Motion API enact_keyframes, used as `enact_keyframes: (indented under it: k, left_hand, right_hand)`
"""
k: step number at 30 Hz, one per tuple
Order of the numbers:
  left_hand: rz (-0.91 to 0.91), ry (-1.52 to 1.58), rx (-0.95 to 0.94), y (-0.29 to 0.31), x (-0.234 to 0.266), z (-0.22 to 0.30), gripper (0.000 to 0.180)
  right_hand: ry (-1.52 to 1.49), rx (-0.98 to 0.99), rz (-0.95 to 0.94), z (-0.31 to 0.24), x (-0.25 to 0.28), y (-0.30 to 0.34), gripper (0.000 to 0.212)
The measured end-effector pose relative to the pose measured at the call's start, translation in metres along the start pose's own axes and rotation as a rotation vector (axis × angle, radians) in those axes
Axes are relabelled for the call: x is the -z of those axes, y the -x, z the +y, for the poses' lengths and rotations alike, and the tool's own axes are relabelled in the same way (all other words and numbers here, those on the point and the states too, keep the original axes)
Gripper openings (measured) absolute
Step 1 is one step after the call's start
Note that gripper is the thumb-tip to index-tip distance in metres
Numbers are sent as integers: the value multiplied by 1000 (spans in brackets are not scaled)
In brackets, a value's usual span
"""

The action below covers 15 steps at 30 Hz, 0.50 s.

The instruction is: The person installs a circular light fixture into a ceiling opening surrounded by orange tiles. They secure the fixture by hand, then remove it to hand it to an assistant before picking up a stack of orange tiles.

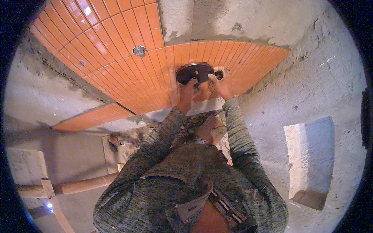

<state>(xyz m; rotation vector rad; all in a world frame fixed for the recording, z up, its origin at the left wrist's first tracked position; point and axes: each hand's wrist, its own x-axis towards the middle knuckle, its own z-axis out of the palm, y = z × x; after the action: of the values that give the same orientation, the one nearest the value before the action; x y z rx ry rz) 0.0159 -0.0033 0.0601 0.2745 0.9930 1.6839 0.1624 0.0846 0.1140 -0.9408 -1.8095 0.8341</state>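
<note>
My left hand (pixel 189 90) has its fingers (pixel 193 81) curled tight on the lower edge of a dark round disc tool (pixel 194 72), just above the centre of the frame. My right hand (pixel 220 81) is right beside it, fingers wrapped narrow around a small dark handle (pixel 218 75) at the disc's right side. Both hands touch the tool and sit close together, thumbs nearly meeting below it.

The disc tool lies flat against the orange tiled wall (pixel 241 62), near the inside corner where that stretch of tiles meets a second orange tiled wall (pixel 105 42) filling the upper left of the frame. On that second wall I see a round metal pipe fitting (pixel 139 50), well apart from the tool.

Outward from the hands, my grey mottled sleeves (pixel 241 143) run down toward the lower edge of the frame. Above the tiles there is bare rough plaster (pixel 233 19), and the right of the frame is grey plastered wall (pixel 311 85) with a rectangular niche (pixel 311 155) cut into it. At lower left an orange-brown pipe (pixel 83 184) runs across a raw concrete surface, near a low strip of orange tiles (pixel 97 116).
</note>
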Motion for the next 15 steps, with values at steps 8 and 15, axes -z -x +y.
enact_keyframes:
  k: [8,15]
  left_hand:
    - [-65,-29,-135,-20,9,-18,36]
    - [-22,-5,-31,3,-6,-16,38]
  right_hand:
    - [-66,41,-189,4,21,-10,30]
    - [-195,-80,-389,14,48,-10,22]
